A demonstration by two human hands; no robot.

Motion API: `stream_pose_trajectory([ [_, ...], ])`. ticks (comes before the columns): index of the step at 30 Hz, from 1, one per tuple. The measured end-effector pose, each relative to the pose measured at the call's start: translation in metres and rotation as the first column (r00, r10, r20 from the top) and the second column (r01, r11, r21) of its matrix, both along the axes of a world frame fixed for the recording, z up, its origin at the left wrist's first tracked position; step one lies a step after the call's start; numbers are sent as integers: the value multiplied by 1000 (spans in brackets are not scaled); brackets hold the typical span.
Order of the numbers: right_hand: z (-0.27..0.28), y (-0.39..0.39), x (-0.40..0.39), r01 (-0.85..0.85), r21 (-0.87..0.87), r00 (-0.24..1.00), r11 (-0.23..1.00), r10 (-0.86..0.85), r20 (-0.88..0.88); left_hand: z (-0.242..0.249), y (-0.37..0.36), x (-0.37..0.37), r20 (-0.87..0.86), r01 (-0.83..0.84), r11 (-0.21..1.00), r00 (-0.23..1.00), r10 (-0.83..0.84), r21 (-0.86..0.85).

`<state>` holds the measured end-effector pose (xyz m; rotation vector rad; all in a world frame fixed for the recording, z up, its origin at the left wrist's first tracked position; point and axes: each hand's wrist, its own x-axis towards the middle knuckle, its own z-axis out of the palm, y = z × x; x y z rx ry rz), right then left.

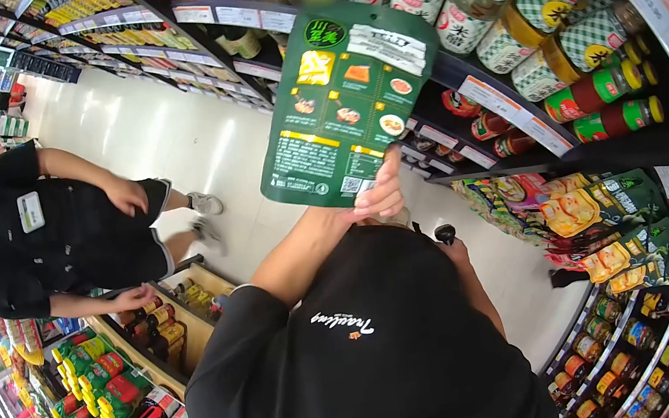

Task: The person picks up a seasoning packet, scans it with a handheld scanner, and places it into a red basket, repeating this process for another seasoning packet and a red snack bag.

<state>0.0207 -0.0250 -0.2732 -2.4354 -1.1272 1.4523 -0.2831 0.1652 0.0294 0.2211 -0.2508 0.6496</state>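
My left hand (380,193) is closed on the lower edge of a green food pouch (346,103), its fingers wrapped round the corner. The pouch is held up in front of the shelves, and the panel towards me carries small food pictures, yellow bars and a square code. My right hand (456,253) is lower, beside my black shirt (357,361). It is closed on a black object with a rounded head (444,233), whose kind I cannot make out; most of those fingers are hidden.
Glass jars with checked labels (533,6) line the shelf (502,115) close on the right. Green pouches (619,201) hang below. A person in black (35,228) stands in the aisle (166,122) at left, near a wooden display (188,326) of bottles. More jars (611,384) stand lower right.
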Motion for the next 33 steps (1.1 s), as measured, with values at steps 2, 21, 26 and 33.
stream_pose_trajectory([
  [2, 5, -2, -9, 20, 10, 999, 1000, -20, -39, 5, 7, -7, -33, -16, 997, 999, 18, 80],
  [21, -34, -9, -8, 87, 175, 996, 981, -80, -47, 9, 28, -10, -51, 10, 980, 999, 0, 198],
  [26, 8, 28, -12, 172, 200, 972, 965, -133, -193, -20, 33, 4, 36, -111, 964, 994, 106, 240],
  [33, 116, 116, -30, 230, 411, 901, 882, -33, -432, -25, 49, 1, 226, 257, 966, 944, -242, -37],
])
